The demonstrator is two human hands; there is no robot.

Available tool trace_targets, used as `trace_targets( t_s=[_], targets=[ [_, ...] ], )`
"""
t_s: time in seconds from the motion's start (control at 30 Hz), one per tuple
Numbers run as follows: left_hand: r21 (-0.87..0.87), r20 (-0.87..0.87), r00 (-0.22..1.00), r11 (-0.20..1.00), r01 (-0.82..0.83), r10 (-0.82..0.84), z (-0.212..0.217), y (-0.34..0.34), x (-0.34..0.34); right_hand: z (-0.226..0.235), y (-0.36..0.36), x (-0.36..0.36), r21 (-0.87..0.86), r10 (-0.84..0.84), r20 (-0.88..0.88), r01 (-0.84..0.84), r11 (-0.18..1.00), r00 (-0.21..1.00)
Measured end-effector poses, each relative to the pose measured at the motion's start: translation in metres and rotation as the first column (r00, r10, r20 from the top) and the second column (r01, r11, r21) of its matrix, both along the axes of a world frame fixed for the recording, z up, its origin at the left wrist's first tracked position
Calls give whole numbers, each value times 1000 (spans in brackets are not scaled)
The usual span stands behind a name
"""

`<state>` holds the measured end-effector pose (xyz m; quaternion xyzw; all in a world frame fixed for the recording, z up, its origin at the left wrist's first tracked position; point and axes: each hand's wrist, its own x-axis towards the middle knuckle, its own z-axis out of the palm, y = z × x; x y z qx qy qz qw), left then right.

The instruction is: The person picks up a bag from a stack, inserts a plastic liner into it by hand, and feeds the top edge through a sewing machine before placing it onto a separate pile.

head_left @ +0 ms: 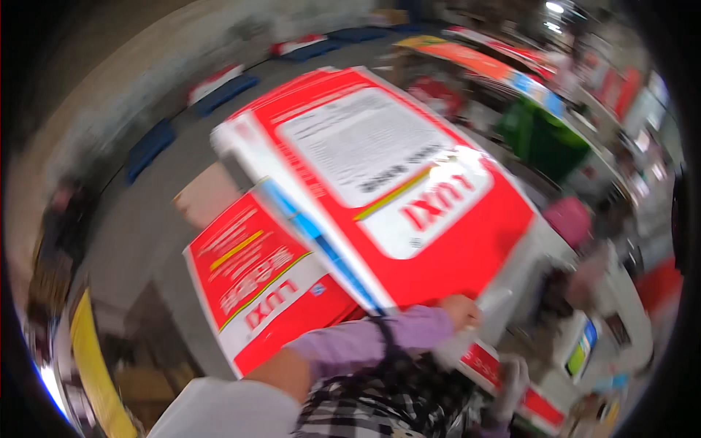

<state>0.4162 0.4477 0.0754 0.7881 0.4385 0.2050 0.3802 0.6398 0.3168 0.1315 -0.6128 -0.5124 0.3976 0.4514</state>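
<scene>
My left arm, in a purple sleeve, reaches across my front to the right. My left hand (461, 314) is closed at the near edge of a stack of red and white printed sacks (467, 270); what its fingers hold, if anything, is hidden. My right hand (515, 376), smeared by motion, is low on the right beside a red and white printed strip of sack material (482, 363). Its fingers cannot be made out. A smaller pile of red and white sacks (255, 292) lies left of the big stack, beyond my left forearm.
A pale sewing machine (621, 314) with a small lit screen (582, 350) stands at the right. Beyond the stack are a green sack (544, 139) and a pink object (568, 221). Blue flat bundles (151, 150) line the wall at the far left. A yellow panel (95, 365) stands lower left.
</scene>
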Motion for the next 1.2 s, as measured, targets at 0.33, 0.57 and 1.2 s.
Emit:
trace_targets(
  t_s=[0.33,0.57,1.2],
  targets=[
    [140,589,767,903,-406,254,63,-11,-41,-23,60,-84,69,-184,346,170,983,920],
    [158,524,846,964,-216,104,76,-34,-46,18,38,-92,347,-67,-26,72,935,997],
    [28,-188,970,988,-152,155,35,6,-112,-34,58,-143,341,385,54,-380,860,921]
  ],
)
